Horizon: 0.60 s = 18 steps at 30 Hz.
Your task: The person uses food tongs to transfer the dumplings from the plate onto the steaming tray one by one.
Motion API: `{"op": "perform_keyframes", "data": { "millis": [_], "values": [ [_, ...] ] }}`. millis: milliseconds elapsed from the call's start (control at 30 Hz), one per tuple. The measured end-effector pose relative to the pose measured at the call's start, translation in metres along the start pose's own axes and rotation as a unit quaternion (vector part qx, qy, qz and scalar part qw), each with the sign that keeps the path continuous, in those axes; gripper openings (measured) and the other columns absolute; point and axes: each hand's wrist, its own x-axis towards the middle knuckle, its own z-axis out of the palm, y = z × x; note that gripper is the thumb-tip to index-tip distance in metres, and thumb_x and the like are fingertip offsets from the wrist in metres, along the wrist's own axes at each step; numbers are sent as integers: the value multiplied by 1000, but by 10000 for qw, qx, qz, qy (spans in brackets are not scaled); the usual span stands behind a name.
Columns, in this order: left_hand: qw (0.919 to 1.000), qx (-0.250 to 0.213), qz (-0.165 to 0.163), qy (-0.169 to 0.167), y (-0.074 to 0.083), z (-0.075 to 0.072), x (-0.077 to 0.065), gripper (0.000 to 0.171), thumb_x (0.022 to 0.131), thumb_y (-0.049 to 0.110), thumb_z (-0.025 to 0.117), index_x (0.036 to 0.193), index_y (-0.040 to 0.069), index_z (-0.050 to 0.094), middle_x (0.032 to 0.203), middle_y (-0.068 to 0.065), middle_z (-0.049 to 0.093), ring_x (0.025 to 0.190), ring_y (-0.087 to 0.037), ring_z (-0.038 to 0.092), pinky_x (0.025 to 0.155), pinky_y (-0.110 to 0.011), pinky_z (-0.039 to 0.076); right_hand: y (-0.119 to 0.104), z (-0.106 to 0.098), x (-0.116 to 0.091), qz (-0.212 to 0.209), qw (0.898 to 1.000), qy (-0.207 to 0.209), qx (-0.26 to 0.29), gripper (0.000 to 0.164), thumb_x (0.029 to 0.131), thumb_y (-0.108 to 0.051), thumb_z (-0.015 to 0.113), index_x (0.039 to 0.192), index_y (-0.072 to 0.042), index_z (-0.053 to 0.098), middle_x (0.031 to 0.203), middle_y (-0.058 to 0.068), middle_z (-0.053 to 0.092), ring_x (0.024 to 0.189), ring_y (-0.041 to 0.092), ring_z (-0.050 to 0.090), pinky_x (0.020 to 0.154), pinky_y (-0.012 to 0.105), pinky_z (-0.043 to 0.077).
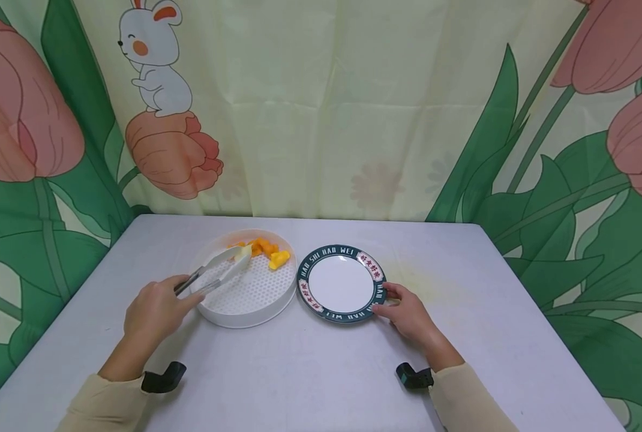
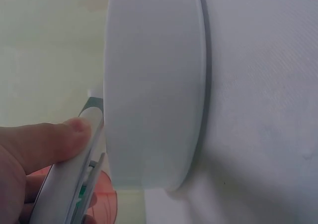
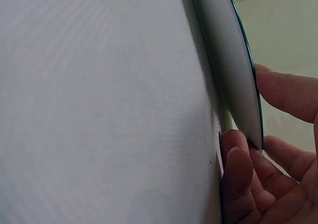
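Note:
My left hand (image 1: pixel 156 311) grips a pair of tongs (image 1: pixel 197 278) with pale tips. The tongs reach over the near-left rim of a round white tray (image 1: pixel 245 321) with a dimpled or perforated floor. Their tips are at several orange and yellow chunks (image 1: pixel 279 259), perhaps cut fruit, at the tray's far side; whether they pinch a piece I cannot tell. My right hand (image 1: pixel 410 315) holds the right edge of a round plate (image 1: pixel 339 283) with a dark green lettered rim. In the right wrist view the thumb lies on the plate's upper side (image 3: pixel 233 60), with fingers below.
Tray and plate stand side by side, close together, on a white-covered table (image 1: pixel 321 378). Behind the far table edge hangs a curtain (image 1: pixel 321 120) printed with tulips and a rabbit. A black wrist camera (image 1: pixel 164 378) sits on the left wrist, another (image 1: pixel 414 377) on the right.

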Motion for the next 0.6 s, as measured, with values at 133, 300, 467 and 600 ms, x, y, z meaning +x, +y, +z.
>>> {"op": "perform_keyframes", "data": {
  "millis": [133, 300, 467, 600],
  "values": [
    [10000, 61, -24, -51, -3, 1, -1, 61, 88, 33, 75, 130, -7, 59, 117, -32, 62, 82, -33, 56, 53, -34, 41, 0, 0, 0, -10, 10000, -12, 2, 70, 90, -19, 76, 149, -4, 43, 141, 22, 50, 106, 29, 55, 81, 35, 53],
    [9998, 100, -100, -161, -4, 0, -2, 61, 87, 33, 76, 130, -8, 59, 113, -32, 63, 78, -31, 53, 52, -34, 40, -1, -1, 0, 7, 10000, -29, 38, 69, 90, -19, 76, 149, -4, 43, 141, 22, 50, 105, 29, 55, 79, 34, 53],
    [9998, 158, -23, -135, -5, -1, -2, 60, 88, 33, 75, 129, -8, 60, 113, -32, 63, 77, -30, 54, 51, -33, 40, 0, -1, 0, 33, 10000, -28, 43, 70, 89, -19, 76, 149, -4, 43, 140, 22, 50, 104, 29, 54, 78, 33, 52],
    [9997, 207, 15, -142, -5, -1, -1, 61, 88, 34, 75, 129, -8, 59, 114, -33, 63, 77, -31, 55, 50, -34, 40, 0, -1, 0, 35, 10000, -43, 65, 70, 89, -19, 76, 149, -5, 43, 140, 22, 50, 104, 29, 54, 77, 33, 52]
  ]
}}
